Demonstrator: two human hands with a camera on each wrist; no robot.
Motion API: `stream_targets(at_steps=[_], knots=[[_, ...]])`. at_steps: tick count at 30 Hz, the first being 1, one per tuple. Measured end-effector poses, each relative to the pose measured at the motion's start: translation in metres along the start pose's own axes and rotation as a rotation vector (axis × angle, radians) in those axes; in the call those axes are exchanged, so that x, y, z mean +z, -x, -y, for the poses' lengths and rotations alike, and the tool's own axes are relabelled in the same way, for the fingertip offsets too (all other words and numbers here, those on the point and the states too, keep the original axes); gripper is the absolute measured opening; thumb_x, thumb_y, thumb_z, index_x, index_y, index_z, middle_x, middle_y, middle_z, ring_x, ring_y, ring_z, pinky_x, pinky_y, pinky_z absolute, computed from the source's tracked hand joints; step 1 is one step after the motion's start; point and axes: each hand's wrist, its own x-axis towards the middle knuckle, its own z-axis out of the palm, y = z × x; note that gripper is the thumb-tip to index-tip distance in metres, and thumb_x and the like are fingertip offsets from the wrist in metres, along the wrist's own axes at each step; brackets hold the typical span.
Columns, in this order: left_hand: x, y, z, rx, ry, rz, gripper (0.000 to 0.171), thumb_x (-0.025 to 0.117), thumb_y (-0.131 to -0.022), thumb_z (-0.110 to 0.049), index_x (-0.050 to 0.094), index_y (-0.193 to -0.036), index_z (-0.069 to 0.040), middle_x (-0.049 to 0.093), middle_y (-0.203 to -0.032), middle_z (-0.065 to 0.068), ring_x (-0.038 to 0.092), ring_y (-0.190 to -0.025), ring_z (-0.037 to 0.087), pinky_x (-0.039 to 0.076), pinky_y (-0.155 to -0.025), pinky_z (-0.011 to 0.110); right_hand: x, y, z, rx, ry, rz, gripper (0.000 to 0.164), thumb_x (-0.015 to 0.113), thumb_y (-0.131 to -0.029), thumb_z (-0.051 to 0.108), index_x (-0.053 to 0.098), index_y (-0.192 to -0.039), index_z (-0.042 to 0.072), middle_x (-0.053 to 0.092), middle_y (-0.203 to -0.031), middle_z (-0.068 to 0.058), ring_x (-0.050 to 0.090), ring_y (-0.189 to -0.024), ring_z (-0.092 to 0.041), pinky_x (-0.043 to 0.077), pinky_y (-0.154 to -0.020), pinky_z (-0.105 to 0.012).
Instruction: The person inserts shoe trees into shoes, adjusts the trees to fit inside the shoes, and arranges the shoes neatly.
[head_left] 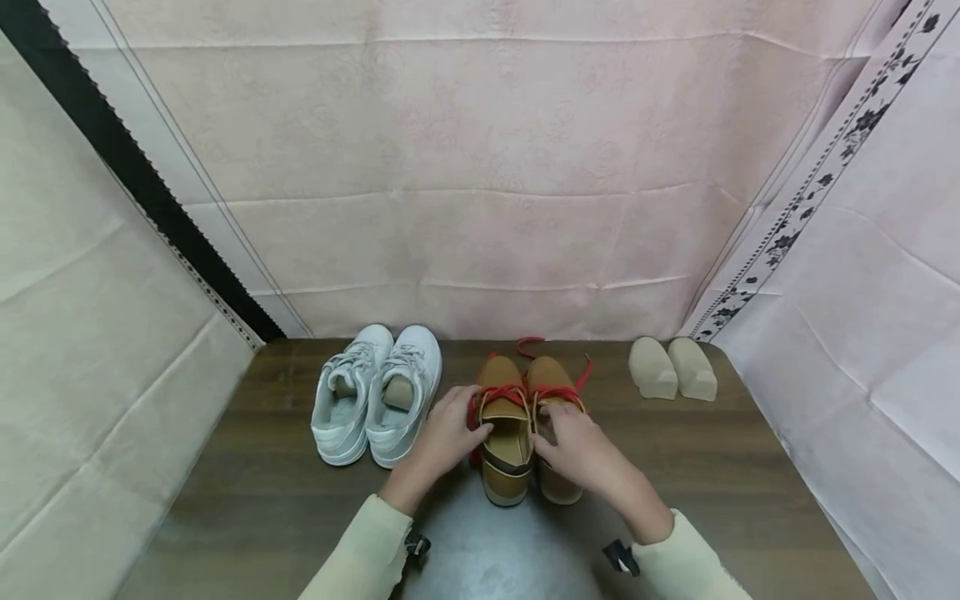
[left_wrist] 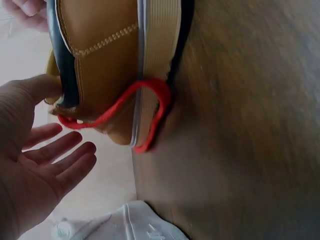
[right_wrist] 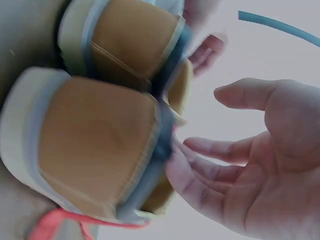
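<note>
Pair of tan shoes side by side, center of a wood-grain worktop, toes toward the back: L tan shoe and R tan shoe, apparently touching or nearly so. Red laces cross both; loose ends trail past the toes, and a red loop hangs down the outer side of the L one.

L hand: fingers relaxed and spread, thumb at the L shoe's collar, no firm hold. R hand: loosely open over the R shoe's opening, fingertips near its collar, thumb away from it in the R wrist view; can't tell whether anything is gripped inside.

Risks, as judged: hanging loop could catch on L fingers & drag that shoe askew. Thumb-only contact may slip, esp. if the shoe is lifted; w/ the pair so close, nudging one prob. shifts the other. Loose ends could get trapped under a sole.

Farther out: white sneakers just beside the L hand, w/ beige inserts inside; a careless elbow or wrist could bump them. Two cream inserts sit apart at R, near the cloth wall, prob. safe unless the R arm swings wide.
</note>
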Motion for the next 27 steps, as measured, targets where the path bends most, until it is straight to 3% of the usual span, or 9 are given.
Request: stream_targets(at_steps=[4,11,17,23,27], knots=[[0.002,-0.002,-0.004,-0.015,0.015,-0.014,0.052,0.084,-0.085,-0.017,0.064,-0.131,-0.005,0.068,-0.124,0.014,0.068,-0.111,0.030,0.057,-0.094,0.045,-0.018,-0.001,-0.005,-0.052,-0.035,-0.005,0.039,0.069,-0.098,0.022,0.062,-0.130,0.002,0.065,-0.114,-0.010,0.065,-0.100,-0.022,0.057,-0.085,-0.043],[0.002,-0.004,-0.007,0.002,0.012,-0.019,0.039,0.079,-0.087,-0.009,0.068,-0.125,-0.003,0.071,-0.120,0.014,0.070,-0.110,0.027,0.059,-0.090,0.042,-0.037,-0.014,-0.034,-0.107,-0.024,-0.088,0.039,0.069,-0.098,0.022,0.061,-0.130,0.001,0.065,-0.121,-0.015,0.067,-0.100,-0.025,0.058,-0.083,-0.043],[-0.001,-0.007,-0.008,0.019,0.003,-0.008,0.033,0.077,-0.089,-0.009,0.071,-0.121,-0.003,0.075,-0.116,0.013,0.072,-0.104,0.025,0.059,-0.086,0.040,-0.043,-0.031,-0.075,-0.093,-0.033,-0.162,0.039,0.066,-0.098,0.020,0.059,-0.131,0.001,0.061,-0.127,-0.019,0.067,-0.111,-0.033,0.056,-0.093,-0.050],[-0.006,-0.011,-0.005,0.021,0.029,0.025,0.030,0.077,-0.090,-0.010,0.073,-0.119,-0.004,0.077,-0.107,0.009,0.066,-0.078,0.015,0.055,-0.069,0.029,-0.045,-0.047,-0.121,-0.073,-0.023,-0.220,0.043,0.065,-0.098,0.018,0.054,-0.135,-0.002,0.059,-0.131,-0.025,0.060,-0.120,-0.043,0.050,-0.100,-0.058],[-0.007,-0.012,-0.004,-0.014,0.081,0.060,0.029,0.077,-0.091,-0.011,0.073,-0.120,-0.005,0.077,-0.105,0.009,0.068,-0.082,0.014,0.057,-0.071,0.029,-0.046,-0.053,-0.150,-0.043,-0.011,-0.267,0.048,0.064,-0.099,0.020,0.050,-0.138,-0.004,0.057,-0.134,-0.029,0.056,-0.125,-0.048,0.047,-0.101,-0.062]])
